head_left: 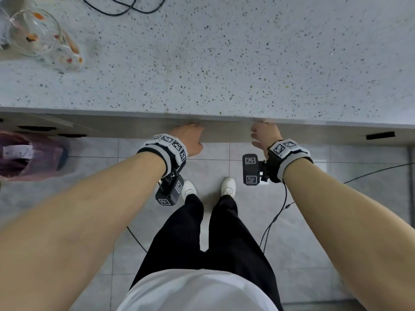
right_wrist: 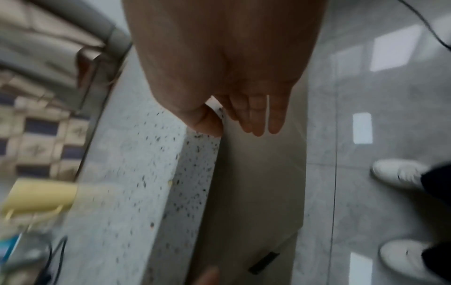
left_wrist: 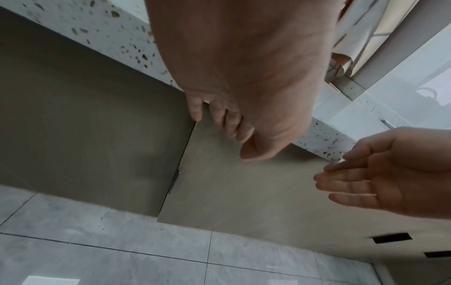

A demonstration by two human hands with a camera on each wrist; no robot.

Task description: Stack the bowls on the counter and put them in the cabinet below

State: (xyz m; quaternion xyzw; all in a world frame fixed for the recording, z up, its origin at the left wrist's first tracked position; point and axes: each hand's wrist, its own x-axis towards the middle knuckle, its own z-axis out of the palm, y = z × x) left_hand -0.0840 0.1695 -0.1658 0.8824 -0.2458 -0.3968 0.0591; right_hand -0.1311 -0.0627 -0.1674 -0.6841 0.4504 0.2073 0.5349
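Clear glass bowls (head_left: pixel 42 39) with coloured spots sit at the far left of the speckled counter (head_left: pixel 224 63); they look nested. Both hands are below the counter's front edge, at the grey cabinet door (head_left: pixel 226 133). In the left wrist view my left hand (left_wrist: pixel 219 123) curls its fingers over the top left corner of the cabinet door (left_wrist: pixel 244 192), which stands slightly ajar from the panel beside it. My right hand (head_left: pixel 261 135) is further right along the door, with straight fingers (right_wrist: pixel 258 119) in front of the door's top and nothing in it.
A black cable (head_left: pixel 125 7) lies at the back of the counter. A purplish bag (head_left: pixel 29 156) sits on the floor to the left. Another cable (head_left: pixel 276 218) runs over the tiles by my white shoes (head_left: pixel 228 187). A blurred yellow object (right_wrist: pixel 39 196) is on the counter.
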